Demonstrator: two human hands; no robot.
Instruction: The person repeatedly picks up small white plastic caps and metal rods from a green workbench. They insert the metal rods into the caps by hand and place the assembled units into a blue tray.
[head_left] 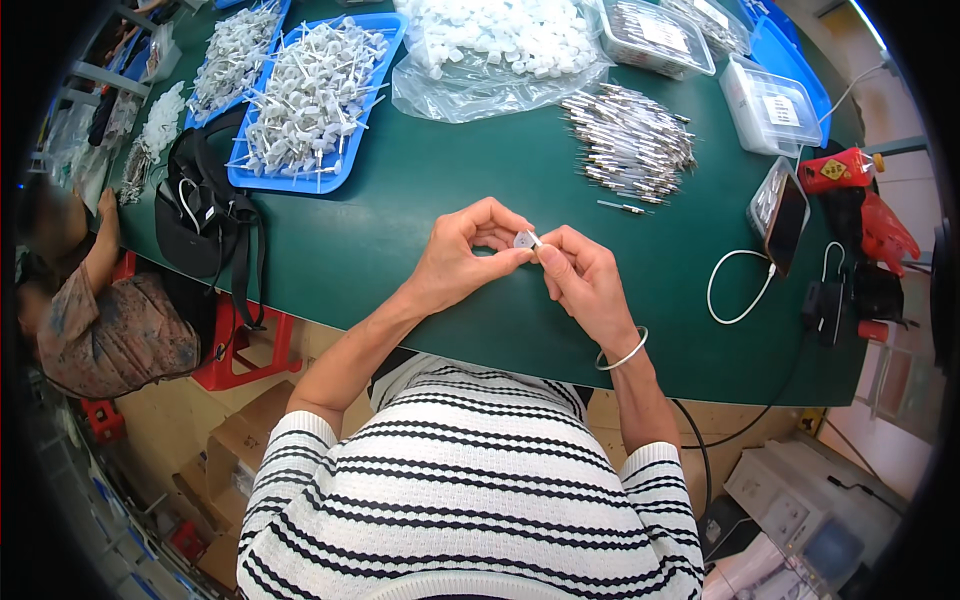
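My left hand (455, 262) is closed in a pinch, thumb and index finger around a small white plastic cap (523, 240). From the right, my right hand (590, 285) pinches a slim rod (536, 240) at the cap; most of it is hidden by the fingers. Both hands meet above the green table, fingertips almost touching. Beyond them lies a pile of thin metal-and-white rods (630, 140), with one single rod (623, 207) apart at its near edge. An open clear bag (480, 98) at the back holds many white caps.
A blue tray (340, 178) of white capped stems stands back left, beside a black backpack (190, 225). Plastic boxes (655, 40), a phone (787, 225) and its white cable (712, 290) are on the right. Another person (120, 320) sits at the left edge.
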